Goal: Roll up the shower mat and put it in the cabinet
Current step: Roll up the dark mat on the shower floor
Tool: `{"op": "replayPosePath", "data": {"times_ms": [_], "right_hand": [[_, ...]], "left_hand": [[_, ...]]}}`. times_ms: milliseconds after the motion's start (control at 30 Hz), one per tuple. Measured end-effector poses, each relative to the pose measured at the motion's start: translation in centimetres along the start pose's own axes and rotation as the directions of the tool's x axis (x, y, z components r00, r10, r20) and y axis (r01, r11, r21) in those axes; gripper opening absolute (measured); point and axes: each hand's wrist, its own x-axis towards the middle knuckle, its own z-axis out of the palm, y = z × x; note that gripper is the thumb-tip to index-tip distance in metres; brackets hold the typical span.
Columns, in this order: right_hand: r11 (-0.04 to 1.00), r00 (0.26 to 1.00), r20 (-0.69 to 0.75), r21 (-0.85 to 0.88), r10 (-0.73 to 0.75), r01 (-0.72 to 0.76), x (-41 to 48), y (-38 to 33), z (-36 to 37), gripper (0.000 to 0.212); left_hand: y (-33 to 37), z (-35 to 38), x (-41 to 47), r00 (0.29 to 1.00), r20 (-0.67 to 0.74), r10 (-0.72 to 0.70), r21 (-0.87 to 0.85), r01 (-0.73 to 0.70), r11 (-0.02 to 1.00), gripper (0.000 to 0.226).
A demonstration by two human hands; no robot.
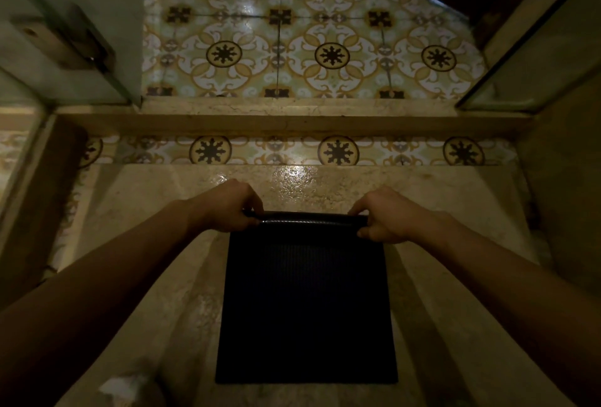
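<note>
forearms cut off by bottom corners, pale object (125, 385) at lower left blurred, unidentifiable

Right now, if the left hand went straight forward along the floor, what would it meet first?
Probably the patterned tile face of the step, after a stretch of bare wet stone floor. The left hand grips the rolled edge of the shower mat; depth is uncertain.

Wet-looking stone floor (169, 276), dark mat (305, 309) on it
</note>
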Motion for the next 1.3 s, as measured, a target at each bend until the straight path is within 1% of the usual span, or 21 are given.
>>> {"op": "replayPosePath", "data": {"times_ms": [67, 133, 267, 333, 433, 533, 633, 767, 867, 933, 1033, 1200, 1300], "right_hand": [[1.000, 1.000, 0.016, 0.010, 0.002, -0.002, 0.1, 0.0, -0.1, 0.039], [1.000, 1.000, 0.012, 0.006, 0.001, -0.001, 0.2, -0.2, 0.2, 0.040], [1.000, 1.000, -0.006, 0.004, 0.009, -0.009, 0.1, -0.3, 1.2, 0.047], [1.000, 1.000, -0.011, -0.007, 0.003, -0.003, 0.0, -0.1, 1.5, 0.050], [1.000, 1.000, -0.020, -0.022, -0.017, 0.016, -0.2, 0.0, 2.1, 0.047], [0.998, 0.999, -0.012, -0.049, -0.031, 0.031, -0.2, -0.1, 2.5, 0.049], [0.996, 0.999, 0.013, -0.077, -0.043, 0.043, 0.0, 0.0, 2.5, 0.043], [0.993, 0.997, 0.048, -0.101, -0.054, 0.059, 0.3, 0.2, 2.2, 0.042], [0.995, 0.996, 0.073, -0.078, -0.056, 0.062, 0.5, 0.4, 1.8, 0.042], [0.996, 0.994, 0.090, -0.066, -0.059, 0.065, 0.7, 0.5, 1.4, 0.042], [0.994, 0.995, 0.069, -0.079, -0.069, 0.074, 1.3, 0.6, 0.6, 0.041], [0.992, 0.996, -0.069, -0.112, -0.063, 0.055, 3.5, 1.1, -0.9, 0.036], [0.990, 0.988, -0.137, -0.130, -0.075, 0.057, 4.3, 1.4, -1.3, 0.035]], "left_hand": [[0.0, 0.1, -0.1, 1.000, -0.001, -0.004, -0.017, 0.004, 1.000, 0.024], [0.1, 0.5, -0.1, 0.999, -0.045, -0.011, -0.013, 0.010, 1.000, 0.024], [0.2, 1.6, -0.1, 0.995, -0.097, -0.032, -0.007, 0.032, 0.999, 0.037], [0.1, 2.0, -0.2, 0.994, -0.104, -0.022, 0.021, 0.025, 0.999, 0.036], [0.2, 2.4, -0.3, 0.994, -0.107, 0.011, 0.087, -0.001, 0.996, 0.031], [0.4, 2.7, -0.4, 0.994, -0.107, 0.028, 0.150, -0.012, 0.989, 0.035], [0.4, 3.1, -0.7, 0.997, -0.076, 0.027, 0.140, -0.016, 0.990, 0.038], [0.4, 2.9, -0.5, 0.999, -0.004, 0.037, 0.159, -0.036, 0.987, 0.037], [0.3, 2.1, 0.1, 0.999, 0.046, 0.027, 0.169, -0.034, 0.985, 0.036], [0.2, 1.8, 0.6, 0.998, 0.046, 0.034, 0.186, -0.042, 0.982, 0.035], [0.0, 1.4, 1.2, 0.999, -0.027, 0.044, 0.197, -0.037, 0.980, 0.034], [-0.4, 0.0, 2.9, 0.988, -0.155, 0.002, 0.185, 0.027, 0.982, 0.033], [-0.4, -0.5, 3.3, 0.977, -0.214, 0.024, 0.208, 0.021, 0.978, 0.031]]}}
